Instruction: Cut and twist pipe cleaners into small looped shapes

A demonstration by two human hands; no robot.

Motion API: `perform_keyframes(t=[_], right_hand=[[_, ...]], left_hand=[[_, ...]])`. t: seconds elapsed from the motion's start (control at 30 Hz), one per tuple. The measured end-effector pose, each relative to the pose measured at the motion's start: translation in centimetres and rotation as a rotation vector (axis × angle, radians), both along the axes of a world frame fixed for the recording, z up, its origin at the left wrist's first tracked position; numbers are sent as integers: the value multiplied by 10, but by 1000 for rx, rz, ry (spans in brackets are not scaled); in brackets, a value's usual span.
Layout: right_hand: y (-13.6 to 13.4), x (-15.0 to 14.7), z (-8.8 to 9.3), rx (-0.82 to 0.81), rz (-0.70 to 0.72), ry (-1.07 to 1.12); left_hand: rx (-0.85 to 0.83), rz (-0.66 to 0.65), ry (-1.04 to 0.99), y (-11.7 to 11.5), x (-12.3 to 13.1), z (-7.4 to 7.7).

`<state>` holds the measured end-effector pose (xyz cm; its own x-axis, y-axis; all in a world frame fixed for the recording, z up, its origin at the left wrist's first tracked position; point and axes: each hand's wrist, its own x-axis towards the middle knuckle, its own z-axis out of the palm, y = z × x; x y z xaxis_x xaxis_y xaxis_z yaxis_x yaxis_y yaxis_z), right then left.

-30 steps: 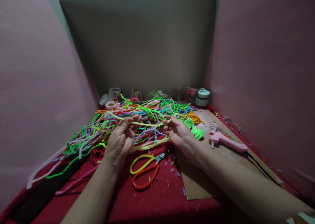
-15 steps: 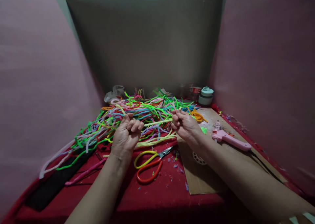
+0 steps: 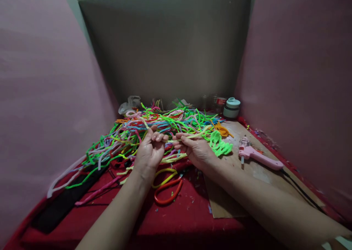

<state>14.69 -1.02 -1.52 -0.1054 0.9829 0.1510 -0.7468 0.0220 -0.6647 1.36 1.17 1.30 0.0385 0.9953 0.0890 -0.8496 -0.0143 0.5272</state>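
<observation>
A pale yellow pipe cleaner (image 3: 200,134) runs between my two hands, above a big tangled heap of coloured pipe cleaners (image 3: 170,118). My left hand (image 3: 151,146) is closed on it, and a pale yellow end sticks up past the thumb. Thumb and fingers of my right hand (image 3: 194,147) pinch the same strand, whose other end reaches out to the right over the heap. Just beyond my right hand lies a bright green shaped piece (image 3: 220,144) of pipe cleaner. Scissors (image 3: 168,191) with one yellow and one red handle rest below my hands, their blades partly hidden.
On a brown board (image 3: 227,202) at the right lies a pink hot glue gun (image 3: 260,157) with its black cord. Behind it are an orange coiled bundle (image 3: 222,129) and a lidded jar (image 3: 231,107). A black strip (image 3: 59,206) lies left on the red cloth (image 3: 115,224).
My right hand has moved left along the strand, close to my left hand. The strand's right end now extends beyond it. The green shaped piece has come into fuller view.
</observation>
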Motion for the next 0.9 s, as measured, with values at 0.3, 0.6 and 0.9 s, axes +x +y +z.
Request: perform_keyframes(t=[0.3,0.6,0.9], right_hand=[[4,12,3,22,-18,-65],[3,18,5,9,-18,-359],[-1,15,6,15,4,-632]], left_hand=[[111,-35,313,-6,11,6],[151,-151,643,-5,9,28],[169,-210,749,2,30,21]])
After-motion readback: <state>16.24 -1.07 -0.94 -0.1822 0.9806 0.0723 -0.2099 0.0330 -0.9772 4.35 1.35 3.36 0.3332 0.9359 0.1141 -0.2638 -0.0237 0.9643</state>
